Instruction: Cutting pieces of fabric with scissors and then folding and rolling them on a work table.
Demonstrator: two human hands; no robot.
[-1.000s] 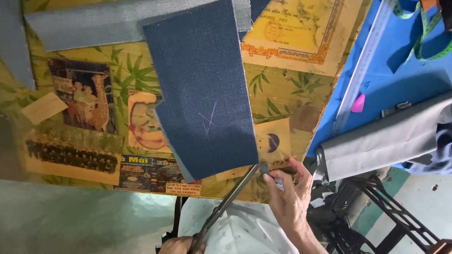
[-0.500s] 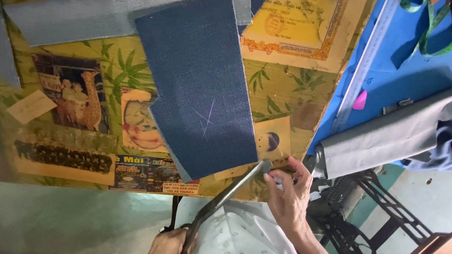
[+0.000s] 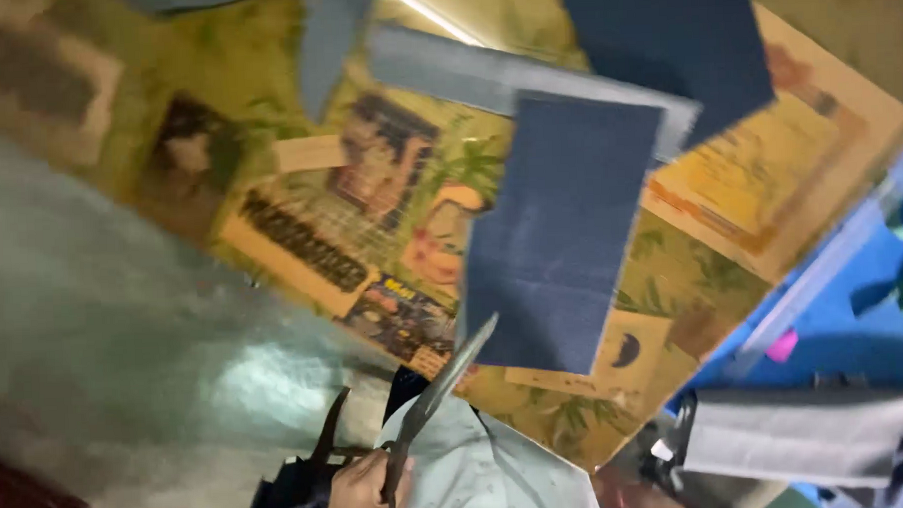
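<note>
One hand shows clearly, at 6 o'clock low in the view, the person's left, fingers wrapped shut around the handles of big dark tailor's scissors. Scissor blades look closed together, pointing up toward 1 o'clock, tip just reaching the bottom edge of the dark blue denim piece; contact or not, can't tell through the blur.

Denim piece lies flat near centre, a tilted rectangle, long axis running 1 to 7 o'clock. It rests on the table's yellow-green printed cover with palm leaves and picture panels. A grey fabric strip runs under its top edge, going off toward 10 o'clock. Second dark blue fabric piece sits at 1 o'clock, partly over the strip's right end. A yellow certificate-like sheet lies at 2 o'clock, beside the denim.

Right hand: only a blurred reddish bit at 5 o'clock by the table edge, can't tell its grip, no point given. Folded grey cloth lies at 4 o'clock, blue surface behind it, small pink bit on that. Pale light-blue garment just right of the scissor hand. Grey floor fills 8 o'clock. Whole frame motion-blurred.
</note>
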